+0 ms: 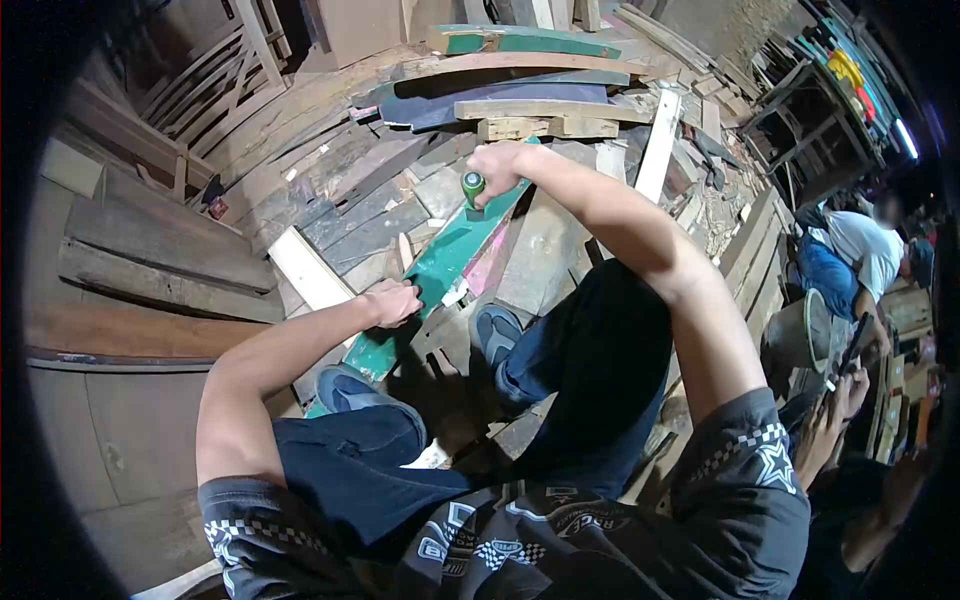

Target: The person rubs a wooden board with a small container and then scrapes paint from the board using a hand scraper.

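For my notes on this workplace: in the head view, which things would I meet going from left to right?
Short pale board → left hand → right hand with green-handled tool → narrow pale plank → grey bucket → lit tube lamp.

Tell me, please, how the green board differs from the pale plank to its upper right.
The green board is teal-green, the pale plank whitish. The green board slants across the picture, while the pale plank runs more steeply. The left hand grips the green board and the right hand holds a green tool at it, while neither hand is on the pale plank. Both are long and narrow.
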Tool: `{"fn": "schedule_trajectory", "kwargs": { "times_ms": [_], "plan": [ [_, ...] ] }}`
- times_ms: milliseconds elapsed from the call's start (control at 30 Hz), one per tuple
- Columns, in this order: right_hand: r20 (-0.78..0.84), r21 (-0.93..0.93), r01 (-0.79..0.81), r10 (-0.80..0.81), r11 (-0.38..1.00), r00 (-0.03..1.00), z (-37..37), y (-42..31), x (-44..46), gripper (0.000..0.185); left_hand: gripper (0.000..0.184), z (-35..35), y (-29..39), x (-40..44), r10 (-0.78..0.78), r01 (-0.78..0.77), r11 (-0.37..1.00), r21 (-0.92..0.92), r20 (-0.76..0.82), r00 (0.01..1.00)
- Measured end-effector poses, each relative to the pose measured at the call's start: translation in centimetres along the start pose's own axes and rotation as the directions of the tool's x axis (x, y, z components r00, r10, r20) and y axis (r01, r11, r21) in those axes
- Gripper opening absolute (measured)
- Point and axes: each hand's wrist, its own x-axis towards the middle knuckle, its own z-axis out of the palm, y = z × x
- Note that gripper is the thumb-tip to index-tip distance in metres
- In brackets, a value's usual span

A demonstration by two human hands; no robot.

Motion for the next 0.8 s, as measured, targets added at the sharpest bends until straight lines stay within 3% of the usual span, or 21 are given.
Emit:
{"fn": "schedule_trajectory", "kwargs": {
  "times_ms": [467,567,667,800],
  "plan": [
    [-0.001,0.026,0.040,-0.040,0.999,0.999,0.5,0.3,0.3,0.038,0.038,-0.1,0.0,-0.2,0.051,-0.052,0.998,0.035,0.013,0.999],
    [-0.015,0.020,0.060,-0.060,0.998,0.998,1.2,0.8,0.8,0.038,0.040,-0.4,0.2,-0.4,0.058,-0.058,0.997,0.049,0.015,0.998],
    [0.086,0.029,-0.010,0.007,1.000,0.996,-0.3,-0.4,0.2,0.050,0.041,-0.6,0.2,-0.3,0.058,-0.059,0.997,0.050,0.028,0.998],
    [0.088,0.018,-0.013,0.012,1.000,0.996,-0.7,-0.9,-0.1,0.047,0.040,-0.6,0.3,-0.4,0.052,-0.052,0.998,0.018,0.030,0.998]
  ]
}}
